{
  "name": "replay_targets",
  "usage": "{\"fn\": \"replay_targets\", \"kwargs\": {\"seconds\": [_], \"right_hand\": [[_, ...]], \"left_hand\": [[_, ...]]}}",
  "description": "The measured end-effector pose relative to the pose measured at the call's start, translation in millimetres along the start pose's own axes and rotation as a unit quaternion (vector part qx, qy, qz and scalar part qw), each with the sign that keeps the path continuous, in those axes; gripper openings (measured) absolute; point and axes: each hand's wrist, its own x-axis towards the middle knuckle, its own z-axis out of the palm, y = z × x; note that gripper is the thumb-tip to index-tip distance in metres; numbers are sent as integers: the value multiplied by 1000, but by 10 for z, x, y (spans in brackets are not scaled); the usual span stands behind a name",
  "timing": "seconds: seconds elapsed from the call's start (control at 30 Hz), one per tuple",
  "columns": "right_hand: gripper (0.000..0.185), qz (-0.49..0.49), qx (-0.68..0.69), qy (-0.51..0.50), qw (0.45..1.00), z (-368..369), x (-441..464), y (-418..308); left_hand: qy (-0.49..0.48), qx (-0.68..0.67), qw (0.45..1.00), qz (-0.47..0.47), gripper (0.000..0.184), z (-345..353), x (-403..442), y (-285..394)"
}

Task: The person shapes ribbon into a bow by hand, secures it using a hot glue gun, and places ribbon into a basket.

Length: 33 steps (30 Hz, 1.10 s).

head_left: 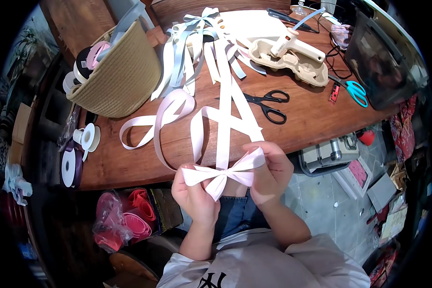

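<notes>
Between my hands, just off the table's front edge, is a pale pink ribbon bow (pixel 224 175) with several loops. My left hand (pixel 195 193) is closed on its left loops, thumb in front. On the other side my right hand (pixel 272 174) pinches the upper right loop. A long pale ribbon (pixel 222 115) runs from behind the bow up the table. To its left, a loose pink ribbon (pixel 167 120) curls over the wood. Black-handled scissors (pixel 269 102) lie beyond my right hand, partly beside the ribbon.
A woven basket (pixel 125 72) with ribbon spools leans at the left of the table (pixel 187 176). Finished ribbon bows (pixel 197 29) lie at the back. A glue gun (pixel 288 43) rests on a cardboard tray (pixel 312 74). Teal scissors (pixel 356 92) sit near a dark bin (pixel 389 60).
</notes>
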Motion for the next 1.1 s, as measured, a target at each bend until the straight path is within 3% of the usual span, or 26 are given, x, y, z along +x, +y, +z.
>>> {"fn": "replay_targets", "kwargs": {"seconds": [0.07,0.2,0.33,0.47,0.57,0.67,0.87,1.1], "right_hand": [[17,6,-27,-39,999,-33,46,-64],[14,3,-122,-79,989,-58,147,-106],[14,-53,-166,-77,982,-43,147,-127],[14,-33,-162,-109,980,-86,101,-113],[13,114,47,-60,990,-34,113,-183],[13,233,108,-8,966,-45,158,-121],[12,209,94,12,973,-93,190,-68],[13,192,24,42,980,3,173,-118]], "left_hand": [[16,86,992,88,26,-71,10,-77],[-32,179,973,144,21,-96,80,-31],[-39,171,983,59,19,11,41,98],[-36,99,991,86,20,-37,16,6],[-76,101,990,66,18,-151,28,-12],[-156,19,987,-17,19,-228,81,-37],[-144,37,987,-66,5,-125,71,-19],[-196,119,973,-25,9,-94,73,27]]}}
